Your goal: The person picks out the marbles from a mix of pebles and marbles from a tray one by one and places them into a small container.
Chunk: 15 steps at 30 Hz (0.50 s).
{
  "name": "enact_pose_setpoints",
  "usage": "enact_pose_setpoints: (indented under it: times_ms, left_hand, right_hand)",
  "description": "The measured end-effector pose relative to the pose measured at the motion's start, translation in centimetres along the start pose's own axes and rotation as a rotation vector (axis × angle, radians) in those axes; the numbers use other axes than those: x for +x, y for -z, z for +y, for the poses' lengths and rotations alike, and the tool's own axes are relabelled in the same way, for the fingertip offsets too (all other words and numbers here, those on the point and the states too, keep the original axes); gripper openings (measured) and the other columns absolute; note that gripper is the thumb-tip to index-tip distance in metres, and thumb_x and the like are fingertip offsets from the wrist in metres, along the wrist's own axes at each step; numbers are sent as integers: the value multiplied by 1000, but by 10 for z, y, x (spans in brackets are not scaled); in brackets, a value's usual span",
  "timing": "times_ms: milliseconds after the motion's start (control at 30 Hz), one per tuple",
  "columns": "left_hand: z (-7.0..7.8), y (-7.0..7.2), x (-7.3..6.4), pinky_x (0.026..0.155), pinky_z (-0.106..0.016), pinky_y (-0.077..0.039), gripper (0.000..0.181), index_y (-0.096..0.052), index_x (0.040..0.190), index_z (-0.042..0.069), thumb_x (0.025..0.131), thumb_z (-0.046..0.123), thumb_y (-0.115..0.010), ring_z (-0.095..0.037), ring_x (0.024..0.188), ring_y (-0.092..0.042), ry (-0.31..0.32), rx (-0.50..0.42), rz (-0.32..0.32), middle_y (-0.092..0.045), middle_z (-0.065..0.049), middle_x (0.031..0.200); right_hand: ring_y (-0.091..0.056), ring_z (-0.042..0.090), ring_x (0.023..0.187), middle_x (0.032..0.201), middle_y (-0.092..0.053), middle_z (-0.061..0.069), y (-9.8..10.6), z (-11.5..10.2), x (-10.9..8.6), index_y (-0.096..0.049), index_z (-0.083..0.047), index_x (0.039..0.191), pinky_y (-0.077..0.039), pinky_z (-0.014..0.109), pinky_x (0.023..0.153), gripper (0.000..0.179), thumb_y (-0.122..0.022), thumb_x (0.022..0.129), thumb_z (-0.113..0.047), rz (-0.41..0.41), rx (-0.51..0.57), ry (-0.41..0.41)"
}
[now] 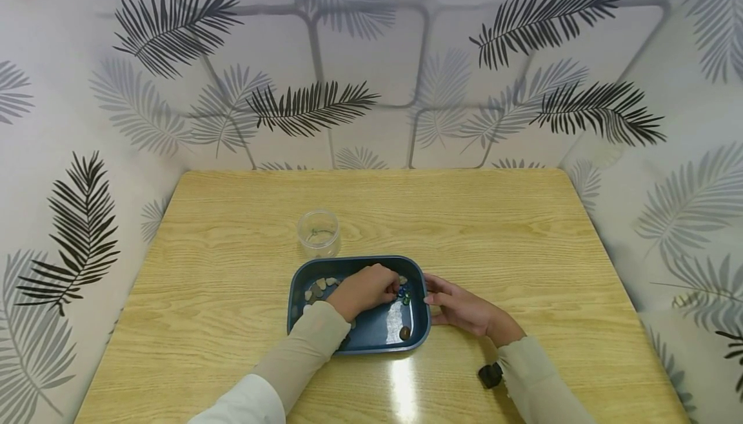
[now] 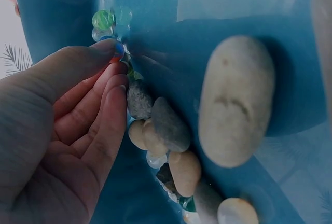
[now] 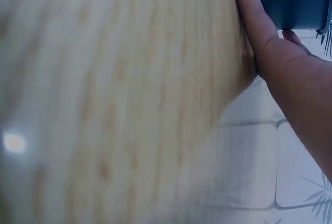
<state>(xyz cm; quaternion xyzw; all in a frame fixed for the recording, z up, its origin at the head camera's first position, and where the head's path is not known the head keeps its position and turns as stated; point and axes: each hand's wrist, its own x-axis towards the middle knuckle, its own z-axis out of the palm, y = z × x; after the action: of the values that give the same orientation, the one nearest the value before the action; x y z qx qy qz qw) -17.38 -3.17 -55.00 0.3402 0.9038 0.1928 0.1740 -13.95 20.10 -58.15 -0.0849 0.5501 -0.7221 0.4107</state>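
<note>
A dark blue tray [image 1: 419, 340] stands near the table's front, with stones and glass marbles in it. Over its right part is my left hand [image 1: 366, 288], its thumb and fingertips pinching a blue-and-red marble [image 2: 119, 52]. Just beyond the fingertips lies a green marble [image 2: 102, 19]. Grey and tan stones [image 2: 171, 125] run in a line along the tray's edge, and a large pale stone [image 2: 237, 101] lies apart from them. My right hand [image 1: 464, 308] rests against the outside of the tray's right wall, fingers fairly straight and thumb at the rim.
A clear glass jar [image 1: 319, 235] stands behind the tray's left part. One brown round piece [image 1: 404, 332] lies in the tray's front right corner. The wooden table [image 1: 511, 237] reaches back to a leaf-patterned wall covering [image 1: 371, 56]. A black device [image 1: 490, 375] is at the right wrist.
</note>
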Motion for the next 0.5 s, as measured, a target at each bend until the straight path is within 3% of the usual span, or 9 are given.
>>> enact_pose_setpoints:
  times_ms: [367,500]
  left_hand:
    - [1,0,-1,52,-18,-37,13,-60,76,17,87,14,-65,-4,57,-46,16,15,-23,-50,8,66]
    - [1,2,-3,54,-18,-40,9,-63,79,16,87,14,-65,-5,59,-47,8,9,-24,-52,9,69]
  right_hand:
    - [-40,27,124,149,-16,17,0,-1,-1,-13,-9,148,-41,50,93,60,-44,96,-10,3,-6,0]
    - [-40,27,124,149,-16,17,0,0,-1,-13,-9,148,-41,50,93,60,-44,96,-10,2,-5,-2]
